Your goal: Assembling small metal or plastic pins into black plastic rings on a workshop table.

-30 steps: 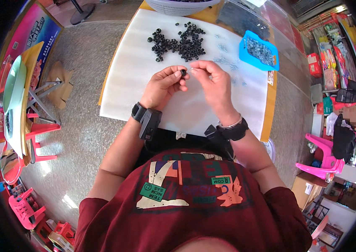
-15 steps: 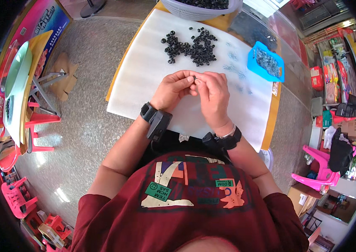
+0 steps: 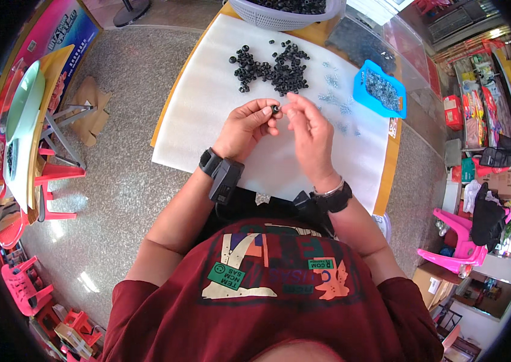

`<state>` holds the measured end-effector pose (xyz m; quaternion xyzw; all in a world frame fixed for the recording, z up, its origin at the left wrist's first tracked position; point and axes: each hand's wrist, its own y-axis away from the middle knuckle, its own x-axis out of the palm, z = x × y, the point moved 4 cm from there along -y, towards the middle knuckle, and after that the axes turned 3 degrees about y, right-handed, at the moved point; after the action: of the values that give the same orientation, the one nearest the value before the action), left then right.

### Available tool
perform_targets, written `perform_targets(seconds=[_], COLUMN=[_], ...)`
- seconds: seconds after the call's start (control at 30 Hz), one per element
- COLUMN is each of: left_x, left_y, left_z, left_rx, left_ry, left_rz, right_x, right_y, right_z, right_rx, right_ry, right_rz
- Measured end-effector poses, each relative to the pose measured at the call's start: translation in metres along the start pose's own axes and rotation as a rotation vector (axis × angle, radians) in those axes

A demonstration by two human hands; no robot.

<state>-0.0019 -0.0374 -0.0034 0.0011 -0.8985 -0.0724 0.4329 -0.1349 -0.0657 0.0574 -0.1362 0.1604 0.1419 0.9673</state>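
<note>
My left hand (image 3: 242, 130) pinches a small round black cap-like part (image 3: 275, 110) between thumb and forefinger, above the white foam sheet (image 3: 192, 123). Just to its right, my right hand (image 3: 314, 136) is apart from that part, with its fingers stretched and separated. Nothing shows in the right fingers. Beyond both hands, a heap of similar black parts (image 3: 290, 75) lies on the sheet. Small clear pieces (image 3: 331, 98) are scattered to the right of the heap. A blue plastic basket (image 3: 361, 96) full of such clear pieces stands at the sheet's right edge.
A grey perforated basket (image 3: 279, 22) of black parts sits at the table's far edge, beside a clear box (image 3: 367, 39). On the left are a side table with a green basin (image 3: 28, 99) and red stools (image 3: 59, 172). A pink chair (image 3: 457, 241) stands at right.
My right hand has drawn away to the right from my left hand, and its fingers have spread. The black part, hidden between the fingers before, now shows in my left pinch.
</note>
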Motion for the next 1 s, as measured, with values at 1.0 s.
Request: perform_targets(seconds=[1.0], left_x=[-0.005], left_y=[0.001], left_z=[-0.006], left_rx=[0.091], left_ry=[0.169], left_rz=[-0.006], right_x=[0.007], right_y=[-0.05], right_z=[-0.008], right_rx=[0.028], right_ry=[0.006], right_rz=[0.196])
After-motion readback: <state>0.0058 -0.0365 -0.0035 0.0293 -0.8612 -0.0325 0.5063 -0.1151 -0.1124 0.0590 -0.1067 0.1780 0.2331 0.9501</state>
